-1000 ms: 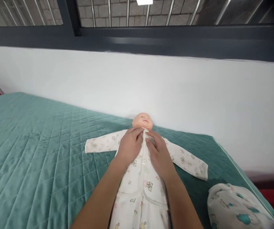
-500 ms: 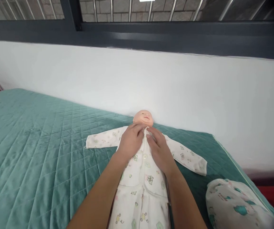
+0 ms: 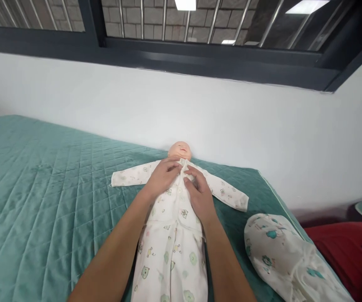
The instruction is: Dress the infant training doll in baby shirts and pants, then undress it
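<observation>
A baby doll [image 3: 180, 149] lies on its back on a teal quilted bed [image 3: 42, 180], head toward the white wall. It wears a white printed romper [image 3: 171, 247] with both sleeves spread out sideways. My left hand [image 3: 162, 178] and my right hand [image 3: 198, 193] rest on the doll's chest just below the neck. The fingertips of both hands pinch the romper's front edges together at the collar. The buttons under my fingers are hidden.
A second bundle of white printed cloth [image 3: 281, 256] lies at the bed's right edge. Beyond it is something red [image 3: 344, 247] beside the bed. The white wall [image 3: 199, 109] runs close behind the doll's head, under a dark-framed barred window [image 3: 181, 46].
The view has pulled back and turned right, so more of the romper's legs and the red thing show. Both hands stay at the collar, fingers shifting slightly.
</observation>
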The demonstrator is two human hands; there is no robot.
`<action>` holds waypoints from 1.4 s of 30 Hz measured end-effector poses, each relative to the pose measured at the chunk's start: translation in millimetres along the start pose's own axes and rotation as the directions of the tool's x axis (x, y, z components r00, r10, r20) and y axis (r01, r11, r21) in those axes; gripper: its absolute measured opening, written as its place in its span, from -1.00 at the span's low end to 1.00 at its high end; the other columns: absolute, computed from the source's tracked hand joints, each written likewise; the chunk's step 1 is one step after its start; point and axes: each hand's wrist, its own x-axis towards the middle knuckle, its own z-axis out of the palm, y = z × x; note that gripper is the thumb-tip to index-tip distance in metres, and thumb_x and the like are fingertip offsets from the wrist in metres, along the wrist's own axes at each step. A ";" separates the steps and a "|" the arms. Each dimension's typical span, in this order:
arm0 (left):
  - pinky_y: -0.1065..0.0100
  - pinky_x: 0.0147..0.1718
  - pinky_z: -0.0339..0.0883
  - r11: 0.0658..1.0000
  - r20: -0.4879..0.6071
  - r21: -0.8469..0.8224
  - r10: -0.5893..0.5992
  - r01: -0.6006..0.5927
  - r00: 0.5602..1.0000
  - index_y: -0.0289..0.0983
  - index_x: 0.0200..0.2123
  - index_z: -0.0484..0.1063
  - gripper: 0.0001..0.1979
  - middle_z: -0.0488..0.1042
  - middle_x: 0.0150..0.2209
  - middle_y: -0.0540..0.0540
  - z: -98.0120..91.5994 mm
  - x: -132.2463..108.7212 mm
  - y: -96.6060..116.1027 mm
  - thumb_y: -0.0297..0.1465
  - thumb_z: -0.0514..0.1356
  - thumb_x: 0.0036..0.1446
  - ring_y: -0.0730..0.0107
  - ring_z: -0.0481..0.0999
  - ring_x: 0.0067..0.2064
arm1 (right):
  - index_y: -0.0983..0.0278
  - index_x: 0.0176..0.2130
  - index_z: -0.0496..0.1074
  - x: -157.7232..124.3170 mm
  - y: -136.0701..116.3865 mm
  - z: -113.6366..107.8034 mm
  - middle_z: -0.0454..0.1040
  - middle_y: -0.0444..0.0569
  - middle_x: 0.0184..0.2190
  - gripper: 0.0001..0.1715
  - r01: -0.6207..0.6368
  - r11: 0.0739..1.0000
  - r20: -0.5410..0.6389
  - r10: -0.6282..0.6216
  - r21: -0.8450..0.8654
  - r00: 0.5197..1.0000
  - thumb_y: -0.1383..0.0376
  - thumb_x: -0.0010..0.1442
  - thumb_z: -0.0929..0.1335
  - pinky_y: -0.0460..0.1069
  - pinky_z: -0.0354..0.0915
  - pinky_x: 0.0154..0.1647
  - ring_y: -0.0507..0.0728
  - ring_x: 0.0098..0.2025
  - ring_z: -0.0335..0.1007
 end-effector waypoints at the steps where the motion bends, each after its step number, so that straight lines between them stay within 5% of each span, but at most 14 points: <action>1: 0.18 0.29 0.07 0.999 0.015 -0.026 -0.019 0.020 1.000 -0.18 -0.35 0.56 -0.79 0.44 0.14 -0.04 -1.0 -0.2 1.0 -0.32 0.12 0.20 0.20 0.33 0.23 | 0.10 -0.05 0.45 -2.1 0.8 -0.5 0.32 -0.07 0.24 -0.73 0.002 1.000 0.007 -0.002 0.000 1.000 0.15 0.25 0.32 0.21 0.15 0.27 0.22 0.30 0.15; 12: 0.16 0.28 0.07 0.990 0.096 -0.121 -0.058 0.069 0.994 -0.16 -0.32 0.54 -0.87 0.34 0.23 -0.02 -5.7 3.1 -3.7 -0.25 0.25 0.13 0.15 0.28 0.28 | 0.00 0.02 0.48 -2.8 -5.8 -3.5 0.24 -0.13 0.28 -0.66 -0.076 0.997 0.061 0.077 -0.010 0.995 0.14 0.27 0.31 0.22 0.22 0.25 0.23 0.34 0.08; 24: 0.19 0.29 0.08 0.946 0.201 -0.308 -0.038 0.100 0.979 -0.20 -0.28 0.56 -0.79 0.30 0.26 -0.07 -11.5 3.0 -4.6 -0.23 0.18 0.21 0.18 0.26 0.30 | 0.07 -0.07 0.50 -2.0 -7.7 -1.0 0.36 -0.10 0.18 -0.74 -0.018 1.000 -0.025 0.018 0.011 1.000 0.22 0.26 0.31 0.16 0.24 0.21 0.20 0.26 0.20; 42: 0.19 0.23 0.17 0.988 0.101 -0.123 -0.076 0.088 0.992 -0.17 -0.32 0.50 -0.89 0.34 0.24 -0.02 -5.2 3.0 -1.4 -0.30 0.20 0.16 0.20 0.31 0.26 | 0.02 -0.05 0.52 -1.0 -8.5 -0.5 0.31 -0.14 0.22 -0.71 -0.051 0.998 0.007 0.051 -0.023 0.999 0.19 0.26 0.30 0.16 0.21 0.25 0.20 0.29 0.16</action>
